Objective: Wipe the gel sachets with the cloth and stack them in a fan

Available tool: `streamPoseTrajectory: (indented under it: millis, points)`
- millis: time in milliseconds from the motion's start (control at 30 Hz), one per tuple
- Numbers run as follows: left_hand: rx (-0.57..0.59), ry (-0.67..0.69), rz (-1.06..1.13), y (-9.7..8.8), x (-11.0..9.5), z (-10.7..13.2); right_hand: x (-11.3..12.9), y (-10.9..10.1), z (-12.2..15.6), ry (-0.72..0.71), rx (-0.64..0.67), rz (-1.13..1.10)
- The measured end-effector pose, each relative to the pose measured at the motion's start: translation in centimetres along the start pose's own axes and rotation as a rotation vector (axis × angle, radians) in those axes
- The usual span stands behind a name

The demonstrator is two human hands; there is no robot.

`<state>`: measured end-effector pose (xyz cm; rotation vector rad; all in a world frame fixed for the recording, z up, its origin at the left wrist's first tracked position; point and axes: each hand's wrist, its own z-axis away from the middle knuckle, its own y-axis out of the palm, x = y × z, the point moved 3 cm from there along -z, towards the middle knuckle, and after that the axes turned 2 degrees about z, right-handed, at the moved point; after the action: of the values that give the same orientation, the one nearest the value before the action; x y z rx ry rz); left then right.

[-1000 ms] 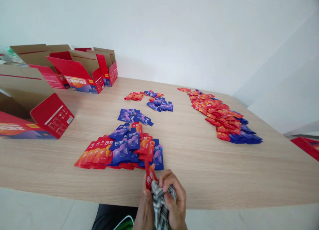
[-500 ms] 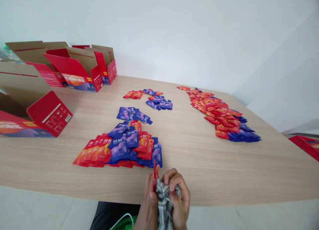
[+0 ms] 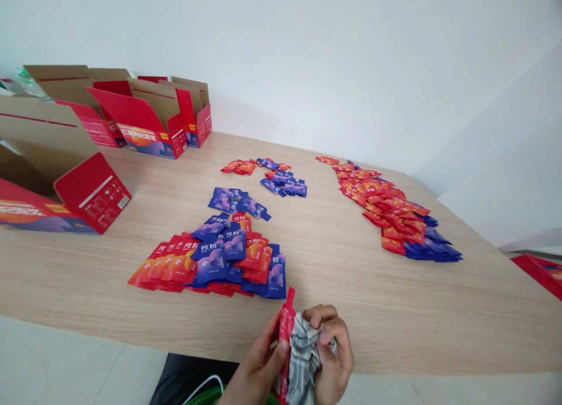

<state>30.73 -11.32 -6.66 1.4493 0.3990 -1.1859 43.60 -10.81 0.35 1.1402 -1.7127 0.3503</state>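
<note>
With the clock centred on the middle of our view, a near open carton point(image 3: 94, 194) stands at 9 o'clock, flaps spread, its inside dark where we can see in; we cannot tell what it holds. Toward 10 o'clock three more open cartons point(image 3: 147, 141) cluster on the table point(image 3: 395, 311), and their insides are hidden from us by walls and flaps. A red case point(image 3: 540, 270) is cut off by the edge between 3 and 4 o'clock.

At 6 o'clock, by the table's near edge, our left hand point(image 3: 259, 367) grasps a red pouch point(image 3: 287, 323) between thumb and fingers, its spout pointing to 12. Our right hand point(image 3: 331, 352) clutches a crumpled striped cloth point(image 3: 302, 358) against the pouch's 3 o'clock side.

A mixed heap of red and blue pouches point(image 3: 215, 258) lies at 8 o'clock, a longer heap of pouches point(image 3: 377, 200) at 3, and smaller groups point(image 3: 283, 181) between them.

Compared with half a second ago, our hands have shifted toward 4 o'clock, away from the mixed heap; more of the held pouch and its spout shows now, while both heaps lie as they did.
</note>
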Motion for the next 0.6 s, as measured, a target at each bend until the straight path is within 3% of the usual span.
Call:
streamPoseTrajectory:
  millis: [100, 200, 300, 400, 533, 600]
  points:
    - [-0.005, -0.111, 0.099, 0.4, -1.2, 0.5, 0.6, -0.6, -1.1, -0.035, -0.097, 0.003]
    - [-0.168, -0.268, 0.276, 0.5, -1.6, 0.8, 1.4, -1.7, -2.4, -0.037, -0.185, -0.019]
    - [-0.275, -0.261, 0.413, 1.0, -1.8, 0.5, 2.6, -2.3, -3.1, -0.099, -0.163, 0.005]
    - [-0.288, -0.196, 0.379, 1.5, -1.9, 0.1, 3.6, -1.4, -2.6, -0.194, 0.009, 0.086]
    - [-0.163, -0.184, 0.310, 1.8, -1.3, 0.0, 3.1, 1.0, -0.5, -0.275, 0.344, 0.231]
    - [-0.129, -0.164, 0.288, 1.8, -1.1, 0.1, 2.4, 1.7, 0.7, -0.279, 0.422, 0.253]
